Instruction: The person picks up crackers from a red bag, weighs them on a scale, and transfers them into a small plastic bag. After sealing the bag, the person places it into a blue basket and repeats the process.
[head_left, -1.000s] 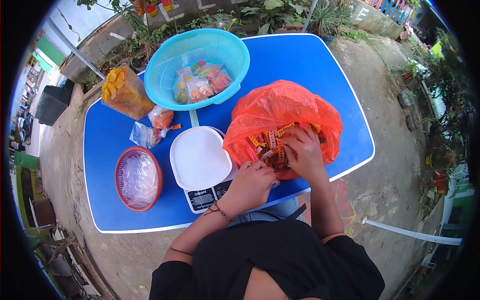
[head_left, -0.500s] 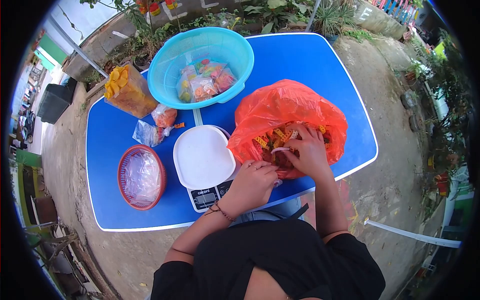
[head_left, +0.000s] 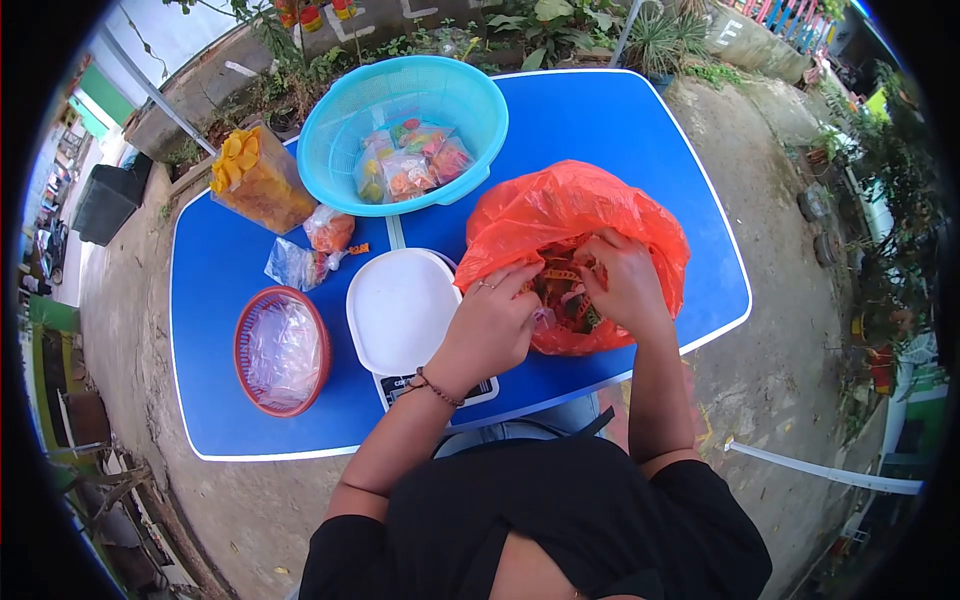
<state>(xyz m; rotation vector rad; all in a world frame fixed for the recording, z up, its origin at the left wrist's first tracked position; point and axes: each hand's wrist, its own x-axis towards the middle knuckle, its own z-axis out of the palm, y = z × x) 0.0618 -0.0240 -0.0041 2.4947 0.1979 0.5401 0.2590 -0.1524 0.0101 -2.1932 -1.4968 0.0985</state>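
While the right hand (head_left: 625, 285) stays in the red plastic bag (head_left: 580, 195), the left hand (head_left: 495, 310): has moved up from the bag's near edge, where it was half a second ago, so that its fingertips now reach the mouth.
Scale (head_left: 480, 390): in the same place beside the bag, its display now partly behind the left wrist.
Snack pieces (head_left: 562, 274): fewer bright yellow ones show than before; a notched yellow-orange piece lies among darker red, pinkish and greenish ones, mostly in shade.
Red plastic bag: thin, crinkled, slightly see-through, its far side puffed up over the contents, its mouth open toward the person on the blue table (head_left: 640, 120).
Where the pieces lie: inside the bag, between the two hands, just below the right fingers.
Right grip: fingers bent, thumb and fingers narrowly apart; the pinkish strip seen there earlier is not clear now, and I cannot tell whether anything is held.
Left grip: fingers bent at the bag's mouth, clear plastic (head_left: 544, 319) just beside them; whether they pinch it cannot be told.
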